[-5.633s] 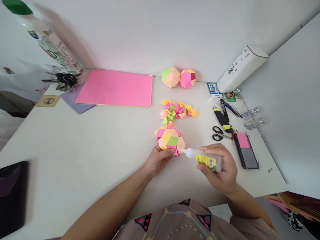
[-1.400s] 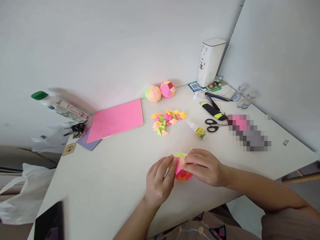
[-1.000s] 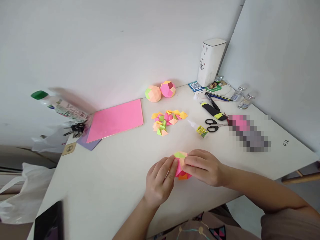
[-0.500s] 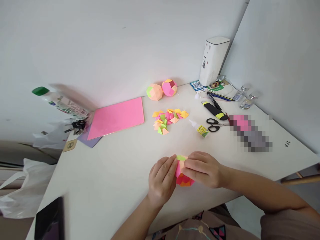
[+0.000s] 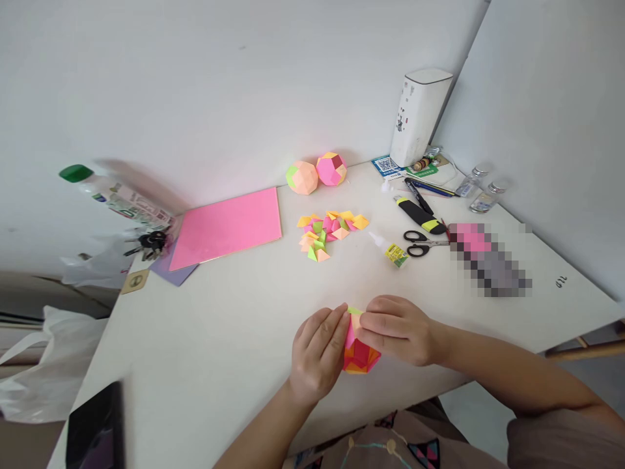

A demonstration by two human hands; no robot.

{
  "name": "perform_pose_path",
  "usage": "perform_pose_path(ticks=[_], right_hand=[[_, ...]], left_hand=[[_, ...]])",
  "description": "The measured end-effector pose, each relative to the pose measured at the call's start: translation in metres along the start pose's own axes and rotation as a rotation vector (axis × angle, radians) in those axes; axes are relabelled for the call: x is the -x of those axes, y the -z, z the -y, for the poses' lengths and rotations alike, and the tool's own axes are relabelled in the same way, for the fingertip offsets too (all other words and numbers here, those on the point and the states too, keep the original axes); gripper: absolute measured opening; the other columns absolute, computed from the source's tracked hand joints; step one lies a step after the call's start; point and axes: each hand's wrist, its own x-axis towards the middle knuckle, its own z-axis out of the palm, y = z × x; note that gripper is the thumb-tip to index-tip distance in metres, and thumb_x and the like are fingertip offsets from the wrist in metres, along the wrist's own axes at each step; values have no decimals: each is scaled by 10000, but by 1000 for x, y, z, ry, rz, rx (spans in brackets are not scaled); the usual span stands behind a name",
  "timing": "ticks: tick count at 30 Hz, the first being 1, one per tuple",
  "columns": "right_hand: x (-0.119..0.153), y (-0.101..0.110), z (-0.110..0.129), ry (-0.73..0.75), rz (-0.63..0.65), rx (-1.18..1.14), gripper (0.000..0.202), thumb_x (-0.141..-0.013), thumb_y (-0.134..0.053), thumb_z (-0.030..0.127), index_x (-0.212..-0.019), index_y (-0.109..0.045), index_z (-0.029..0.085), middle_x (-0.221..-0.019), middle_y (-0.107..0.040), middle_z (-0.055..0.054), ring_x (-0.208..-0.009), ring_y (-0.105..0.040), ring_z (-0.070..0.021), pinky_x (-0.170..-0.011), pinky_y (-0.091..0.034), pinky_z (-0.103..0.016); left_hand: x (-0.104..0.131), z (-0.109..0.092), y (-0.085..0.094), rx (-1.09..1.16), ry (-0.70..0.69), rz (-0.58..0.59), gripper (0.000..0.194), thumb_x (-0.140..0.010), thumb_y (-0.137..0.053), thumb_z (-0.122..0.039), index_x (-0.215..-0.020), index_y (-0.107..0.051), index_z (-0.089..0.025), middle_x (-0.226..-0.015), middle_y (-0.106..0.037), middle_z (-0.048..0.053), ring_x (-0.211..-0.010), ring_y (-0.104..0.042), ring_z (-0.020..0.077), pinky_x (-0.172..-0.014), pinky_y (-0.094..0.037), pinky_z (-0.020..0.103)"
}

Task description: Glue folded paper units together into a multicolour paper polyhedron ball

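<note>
White worktop is carrying our folded paper ball near its front edge; we are pinching it between both hands, left hand fingers curled against its left side, right hand fingers closed over its top. Beyond it are lying the glue bottle, loose paper pieces and scissors.
</note>
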Motion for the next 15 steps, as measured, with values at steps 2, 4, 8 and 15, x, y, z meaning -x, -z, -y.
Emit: perform_pose_path(ticks=[2,4,8,15], right_hand=[[1,0,0,-13,3,-9,166,-862,-490,30,-831,-623,124,-759,-628,-57,-700,-506,-148,-571,-482,-282],[2,-1,0,-22,16,-11,163,-871,-485,39,-842,-619,129,-781,-627,-60,-713,-510,-147,-588,-487,-284],[4,-1,-1,-47,56,13,135,-878,-494,64,-865,-607,135,-810,-614,-67,-740,-526,-148,-633,-501,-289],[4,0,0,-100,67,66,113,-851,-524,66,-875,-605,140,-782,-621,-59,-730,-548,-152,-645,-523,-294]], left_hand=[[1,0,0,5,-4,2,434,-834,-528,-40,-1260,-520,-121,-1088,-690,166,-980,-633,240,-760,-561,374],[0,0,1,10,-2,9,432,-830,-530,-39,-1256,-524,-117,-1085,-689,169,-986,-631,245,-761,-561,376],[-3,1,2,13,1,9,416,-829,-526,-42,-1237,-536,-120,-1080,-689,166,-986,-626,244,-758,-562,379],[-9,0,1,0,3,-17,391,-814,-512,-20,-1192,-555,-107,-1045,-687,166,-1023,-620,259,-761,-574,390]])
